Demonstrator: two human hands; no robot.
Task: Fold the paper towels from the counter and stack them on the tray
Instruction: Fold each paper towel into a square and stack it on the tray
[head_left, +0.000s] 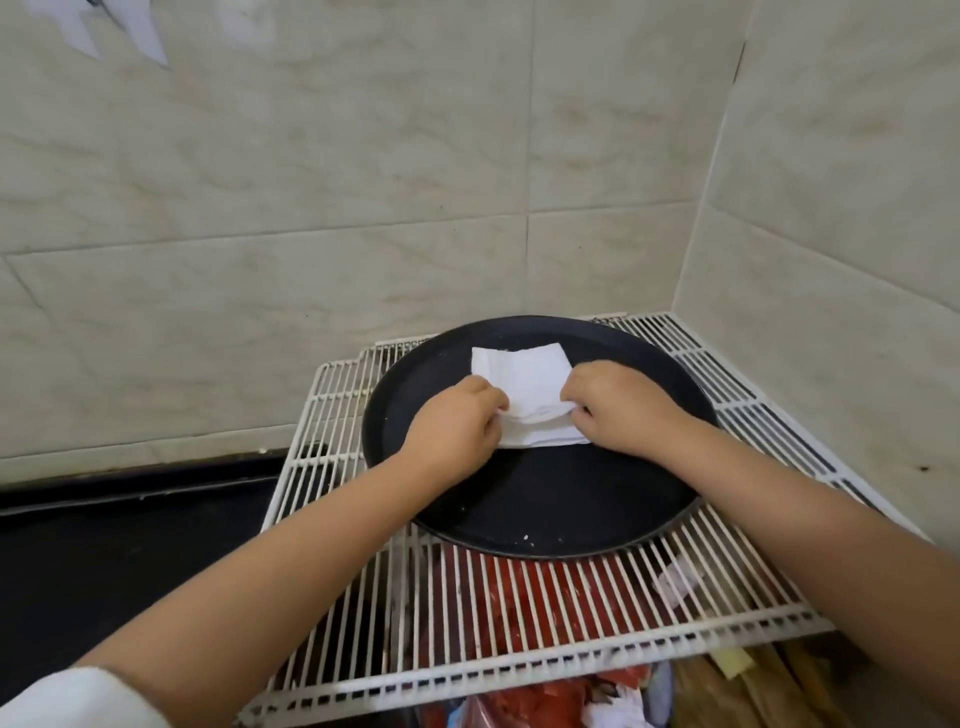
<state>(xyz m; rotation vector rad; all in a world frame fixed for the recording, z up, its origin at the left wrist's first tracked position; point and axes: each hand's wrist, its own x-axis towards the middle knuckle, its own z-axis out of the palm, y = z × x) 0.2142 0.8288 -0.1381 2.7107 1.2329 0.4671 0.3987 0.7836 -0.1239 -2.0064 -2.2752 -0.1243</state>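
Observation:
A round black tray sits on a white wire rack. On its far half lies a white paper towel, partly folded, with a lower layer showing at its near edge. My left hand pinches the towel's near left edge. My right hand pinches its near right edge. Both hands rest over the tray, and their fingers hide the towel's near corners.
The white wire rack spans the corner, with red bags and clutter beneath it. A black counter lies to the left. Tiled walls close in behind and on the right.

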